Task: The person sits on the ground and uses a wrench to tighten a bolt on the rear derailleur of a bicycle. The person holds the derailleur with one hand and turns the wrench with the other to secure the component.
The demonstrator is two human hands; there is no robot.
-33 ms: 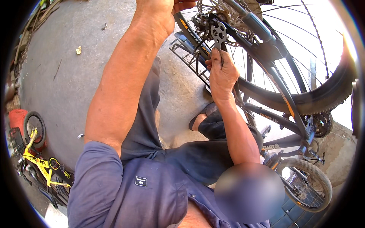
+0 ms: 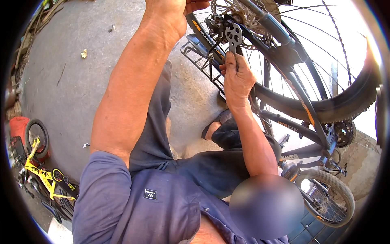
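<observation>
My right hand (image 2: 239,77) is closed round the handle of a flat metal multi-hole wrench (image 2: 233,36), thumb pressed along it. The wrench's wide, perforated head points up beside the hub and brake parts (image 2: 217,23) of a dark bicycle's wheel. Whether it touches them I cannot tell. At the top edge, my left hand (image 2: 176,12) is partly cut off; its visible fingers are curled, and what they may hold is out of view. A grey-blue tube (image 2: 276,30) of the bicycle runs just right of the wrench. The wheel's black tyre (image 2: 321,110) curves below.
A black metal rack or pedal-like cage (image 2: 201,61) juts out left of my right hand. Far left stands a small yellow bicycle (image 2: 42,175) by a red container (image 2: 18,126). Another bicycle wheel (image 2: 329,199) is at lower right. Concrete floor (image 2: 73,101) lies left.
</observation>
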